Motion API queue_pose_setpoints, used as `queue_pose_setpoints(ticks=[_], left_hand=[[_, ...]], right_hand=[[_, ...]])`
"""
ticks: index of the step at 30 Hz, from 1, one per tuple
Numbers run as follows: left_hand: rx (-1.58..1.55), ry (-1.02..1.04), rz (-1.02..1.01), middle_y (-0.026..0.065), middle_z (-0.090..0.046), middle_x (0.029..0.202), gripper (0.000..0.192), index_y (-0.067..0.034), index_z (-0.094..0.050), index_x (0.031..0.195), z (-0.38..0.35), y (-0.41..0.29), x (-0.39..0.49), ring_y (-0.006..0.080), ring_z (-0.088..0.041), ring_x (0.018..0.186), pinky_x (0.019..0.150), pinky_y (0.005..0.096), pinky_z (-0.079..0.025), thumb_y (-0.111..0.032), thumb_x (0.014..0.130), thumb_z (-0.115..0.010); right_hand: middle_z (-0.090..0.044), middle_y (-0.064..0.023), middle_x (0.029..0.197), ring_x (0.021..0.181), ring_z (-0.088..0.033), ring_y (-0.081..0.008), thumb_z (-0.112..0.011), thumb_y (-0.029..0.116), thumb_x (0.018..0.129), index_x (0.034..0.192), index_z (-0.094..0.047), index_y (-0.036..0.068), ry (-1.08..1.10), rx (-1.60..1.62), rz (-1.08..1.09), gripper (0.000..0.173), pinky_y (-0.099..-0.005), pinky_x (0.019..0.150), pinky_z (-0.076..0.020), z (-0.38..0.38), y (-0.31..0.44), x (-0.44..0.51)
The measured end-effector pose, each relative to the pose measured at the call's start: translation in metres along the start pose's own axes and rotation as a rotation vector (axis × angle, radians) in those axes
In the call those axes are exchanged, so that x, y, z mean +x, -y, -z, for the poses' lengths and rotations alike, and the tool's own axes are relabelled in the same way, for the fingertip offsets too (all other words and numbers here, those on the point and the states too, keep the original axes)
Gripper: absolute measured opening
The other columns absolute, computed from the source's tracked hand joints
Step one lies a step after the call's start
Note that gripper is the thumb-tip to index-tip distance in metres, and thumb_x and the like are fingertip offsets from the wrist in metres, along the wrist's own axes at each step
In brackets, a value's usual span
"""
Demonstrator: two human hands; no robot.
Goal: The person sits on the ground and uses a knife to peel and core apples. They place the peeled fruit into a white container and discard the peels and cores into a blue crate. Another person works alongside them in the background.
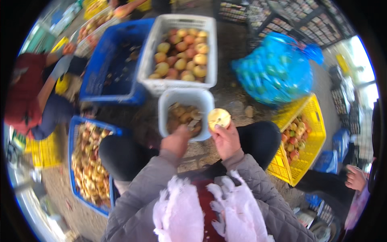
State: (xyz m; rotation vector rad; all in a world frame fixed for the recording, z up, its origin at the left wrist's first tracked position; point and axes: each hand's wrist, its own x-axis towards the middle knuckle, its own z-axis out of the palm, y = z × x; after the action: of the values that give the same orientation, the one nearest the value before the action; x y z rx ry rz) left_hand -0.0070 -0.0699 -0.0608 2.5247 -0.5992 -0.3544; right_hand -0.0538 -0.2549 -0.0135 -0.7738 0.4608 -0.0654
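My right hand (226, 137) holds up a round, pale yellow fruit (219, 118), which looks like a pomegranate with dark spots on its face. Just left of it, my left hand (176, 140) is closed over the near rim of a white plastic tub (164, 99). A short metal blade (194, 123), apparently a knife, sticks out from its fingers; blur hides the handle. Brownish fruit pieces (178, 112) lie in the tub beneath the blade. The fruit is apart from the blade, beside the tub's right wall.
Beyond the tub stand a white crate (178, 83) of fruit and a blue crate (87, 87) with scraps. Left is a blue crate of husks (90, 163); right, a yellow crate (317, 133) of fruit and a full blue plastic bag (275, 69). A co-worker (27, 93) sits left; another person's hand (355, 178) shows right.
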Motion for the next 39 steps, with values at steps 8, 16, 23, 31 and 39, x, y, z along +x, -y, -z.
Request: queue_pose_setpoints(ticks=[8,16,23,31,39], left_hand=[[-0.155,-0.136,0.024,0.0278,-0.064,0.077,0.03,0.003,-0.059,0.105,0.006,0.008,0.004,0.0452,-0.064,0.073,0.061,0.0505,-0.048,-0.025,0.097,-0.054],[-0.044,-0.111,-0.079,0.0267,-0.062,0.072,0.022,0.003,-0.058,0.097,0.026,0.01,0.008,0.0428,-0.063,0.067,0.058,0.0497,-0.049,-0.019,0.097,-0.053],[-0.35,-0.052,0.187,0.0255,-0.063,0.07,0.021,0.001,-0.056,0.098,0.031,0.011,0.013,0.0438,-0.065,0.069,0.059,0.0503,-0.049,-0.02,0.095,-0.059],[-0.44,0.173,0.304,0.0209,-0.065,0.071,0.019,-0.003,-0.054,0.1,0.015,0.051,0.021,0.0393,-0.065,0.067,0.058,0.0478,-0.05,-0.019,0.093,-0.061],[-0.616,0.219,0.454,0.0157,-0.062,0.069,0.016,-0.004,-0.055,0.099,0.0,0.073,0.024,0.0321,-0.061,0.061,0.054,0.0422,-0.045,-0.02,0.094,-0.059]], right_hand=[[-0.053,-0.0203,0.136,0.127,-0.052,-0.0373,-0.054,0.019,0.099,0.14,-0.04,-0.002,-0.08,0.224,0.662,0.048,-0.0495,0.112,-0.0409,0.151,0.143,-0.069],[-0.049,-0.0244,0.135,0.129,-0.044,-0.0479,-0.061,0.04,0.093,0.139,-0.042,0.003,-0.752,0.359,0.536,0.062,-0.0543,0.109,-0.0416,0.373,0.169,-0.066],[-0.065,-0.0196,0.115,0.105,-0.065,-0.0297,-0.055,0.022,0.098,0.124,-0.055,-0.002,-0.003,-0.25,0.116,0.036,-0.0387,0.09,-0.0552,0.182,0.206,0.094],[-0.064,-0.0134,0.107,0.101,-0.062,-0.0322,-0.059,0.013,0.087,0.109,-0.063,0.007,0.174,-2.061,0.452,0.024,-0.041,0.082,-0.0527,0.008,0.067,0.321],[-0.056,-0.0112,0.118,0.1,-0.059,-0.0364,-0.053,0.015,0.09,0.115,-0.057,0.012,0.049,-2.528,0.369,0.025,-0.044,0.08,-0.0498,0.024,-0.033,0.458]])
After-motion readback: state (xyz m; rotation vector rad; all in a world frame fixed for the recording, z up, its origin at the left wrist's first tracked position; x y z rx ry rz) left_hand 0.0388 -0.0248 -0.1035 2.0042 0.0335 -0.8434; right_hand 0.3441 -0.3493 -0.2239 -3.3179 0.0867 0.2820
